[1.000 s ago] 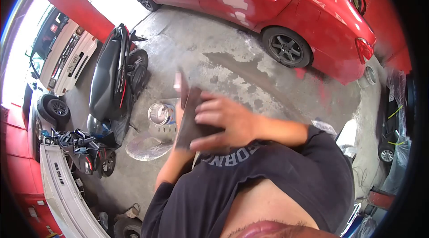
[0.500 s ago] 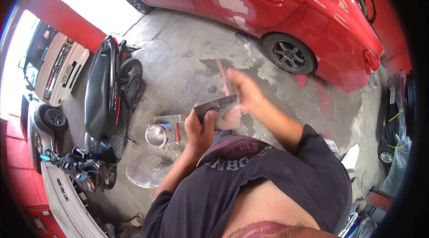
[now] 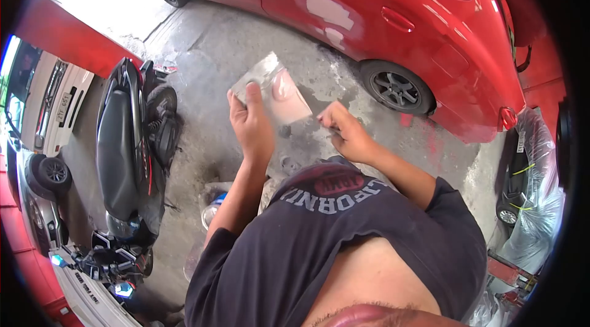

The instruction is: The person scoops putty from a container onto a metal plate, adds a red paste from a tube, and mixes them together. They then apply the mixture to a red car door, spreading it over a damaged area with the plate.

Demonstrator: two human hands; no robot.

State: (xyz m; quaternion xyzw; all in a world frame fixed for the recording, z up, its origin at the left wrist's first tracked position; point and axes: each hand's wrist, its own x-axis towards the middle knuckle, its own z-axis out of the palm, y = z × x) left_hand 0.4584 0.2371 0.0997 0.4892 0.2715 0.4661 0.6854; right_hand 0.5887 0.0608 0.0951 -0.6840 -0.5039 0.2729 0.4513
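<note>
My left hand (image 3: 253, 119) grips a flat board (image 3: 286, 95) by its left edge, with the thumb on top. Pale pinkish paste lies on the board's face. To the right of the board, my right hand (image 3: 345, 130) is closed around a thin tool seen nearly edge-on, its tip near the board's lower right corner; its full shape is hard to make out. Beyond the hands stands a red car (image 3: 362, 26) with pale filler patches (image 3: 329, 10) on its door.
A black motorcycle (image 3: 123, 143) stands at the left, near a white vehicle (image 3: 64, 97). Partly behind my left forearm is a can (image 3: 212, 210) on the floor. Plastic sheeting (image 3: 536, 186) hangs at the right. The car's rear wheel (image 3: 396, 87) is ahead on the right.
The board in my left hand has moved up and left and turned its pasted face more into view. My right hand has come away from it, lower and slightly right. The view has shifted.
</note>
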